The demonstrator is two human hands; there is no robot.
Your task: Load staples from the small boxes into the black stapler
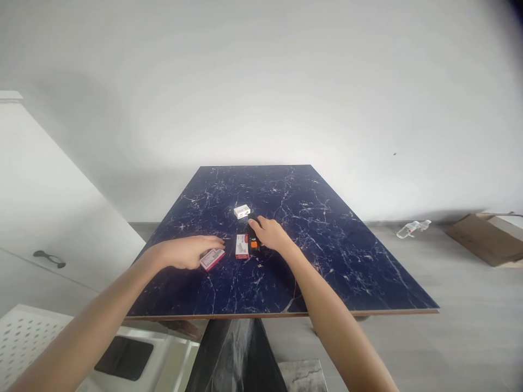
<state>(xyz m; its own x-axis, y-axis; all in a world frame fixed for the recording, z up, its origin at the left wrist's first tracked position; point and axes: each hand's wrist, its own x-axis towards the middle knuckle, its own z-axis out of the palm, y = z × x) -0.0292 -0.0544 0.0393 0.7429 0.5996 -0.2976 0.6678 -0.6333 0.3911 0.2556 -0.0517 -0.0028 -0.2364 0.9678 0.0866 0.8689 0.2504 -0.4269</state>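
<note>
On the dark blue marbled desk point(327, 239), the left hand point(190, 252) lies over a small red and white box point(212, 259), fingers resting on its near end; whether that grip has closed on it I cannot tell. The right hand point(272, 234) covers a black and orange stapler point(254, 238), its grip curled over the top, though how firmly is hidden. Between the hands lies a second red box point(242, 246), and a white box point(242, 211) sits just beyond. The boxes look light, stiff cardboard, likely to slide on the glossy top; pinching the long sides should suit. The stapler seems heavier and rigid, best taken around its body.
</note>
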